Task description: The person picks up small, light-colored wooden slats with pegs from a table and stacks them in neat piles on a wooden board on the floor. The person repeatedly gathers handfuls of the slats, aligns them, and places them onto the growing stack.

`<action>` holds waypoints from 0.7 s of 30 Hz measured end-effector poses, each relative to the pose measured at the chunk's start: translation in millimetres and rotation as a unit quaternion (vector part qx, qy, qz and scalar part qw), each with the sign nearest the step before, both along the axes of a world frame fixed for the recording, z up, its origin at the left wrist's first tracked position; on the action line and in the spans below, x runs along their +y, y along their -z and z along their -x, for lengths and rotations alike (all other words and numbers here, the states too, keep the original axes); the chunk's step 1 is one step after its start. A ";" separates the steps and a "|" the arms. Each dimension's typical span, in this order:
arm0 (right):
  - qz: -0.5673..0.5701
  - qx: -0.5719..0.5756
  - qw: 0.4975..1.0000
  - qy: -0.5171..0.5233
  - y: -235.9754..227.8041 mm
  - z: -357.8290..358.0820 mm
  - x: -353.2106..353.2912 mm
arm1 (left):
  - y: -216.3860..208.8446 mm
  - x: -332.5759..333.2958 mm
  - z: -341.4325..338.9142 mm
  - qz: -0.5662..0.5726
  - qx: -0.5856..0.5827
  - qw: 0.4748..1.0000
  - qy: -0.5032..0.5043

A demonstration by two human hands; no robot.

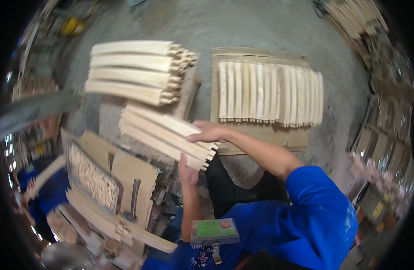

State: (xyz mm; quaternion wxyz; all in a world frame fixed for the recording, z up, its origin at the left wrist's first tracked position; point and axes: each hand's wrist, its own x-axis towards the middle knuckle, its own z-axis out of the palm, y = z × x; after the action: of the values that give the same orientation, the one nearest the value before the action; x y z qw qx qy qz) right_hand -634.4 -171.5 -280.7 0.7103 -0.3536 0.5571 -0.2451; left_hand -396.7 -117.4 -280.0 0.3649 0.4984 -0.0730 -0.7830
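Several pale wooden slats [157, 133] lie side by side at a slant in front of me, with small round pegs sticking out of their ends. My right hand [210, 132] grips them over the far edge near the right end, its thumb on top. At the near edge, close to the same end, my left hand [188, 173] is closed on the slats from below, most of its fingers hidden under the wood. Whether the left end of the bunch rests on something, I cannot tell.
Beyond the bunch stands a tall stack of slats [130, 67]. More slats [270, 93] lie in a row on cardboard [261, 140] to the right. At left are a tray of wooden pegs [92, 174] and a hammer [134, 200]. Another person's blue sleeve [49, 184] shows far left.
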 end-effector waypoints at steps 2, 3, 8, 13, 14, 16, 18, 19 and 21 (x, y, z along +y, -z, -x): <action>0.008 -0.047 0.998 -0.028 2.2 -2.8 -4.9 | 5.5 -11.9 3.1 0.017 0.053 0.998 0.019; 0.008 -0.082 0.997 -0.001 3.0 -4.0 -3.2 | 6.5 -12.0 4.7 -0.003 0.039 0.999 0.008; 0.023 -0.050 0.998 -0.016 4.4 3.5 66.9 | -9.4 56.1 4.1 -0.007 -0.022 0.996 0.089; 0.000 -0.160 0.986 0.043 -11.8 29.4 215.2 | -63.1 168.8 32.7 -0.102 -0.060 0.976 0.184; -0.032 -0.149 0.987 0.041 -14.8 37.9 241.8 | -69.9 181.6 44.3 -0.100 -0.046 0.970 0.217; -0.048 -0.156 0.983 0.088 -18.3 59.0 286.9 | -78.9 198.7 68.7 -0.092 -0.025 0.956 0.277; -0.076 -0.149 0.976 0.137 -19.6 81.3 323.5 | -74.6 205.6 93.4 -0.073 -0.010 0.941 0.331; -0.088 -0.141 0.972 0.169 -18.8 94.1 339.2 | -68.6 208.6 107.6 -0.068 -0.006 0.933 0.355; -0.107 -0.134 0.957 0.232 -11.2 125.3 367.3 | -44.1 211.8 143.1 -0.051 0.000 0.917 0.397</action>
State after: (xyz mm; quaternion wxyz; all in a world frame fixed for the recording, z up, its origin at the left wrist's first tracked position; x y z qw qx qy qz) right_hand -759.6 195.8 -269.4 0.7355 -0.1001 0.5470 -0.3872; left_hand -539.8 94.3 -235.9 -0.0016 0.4464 -0.2249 -0.8661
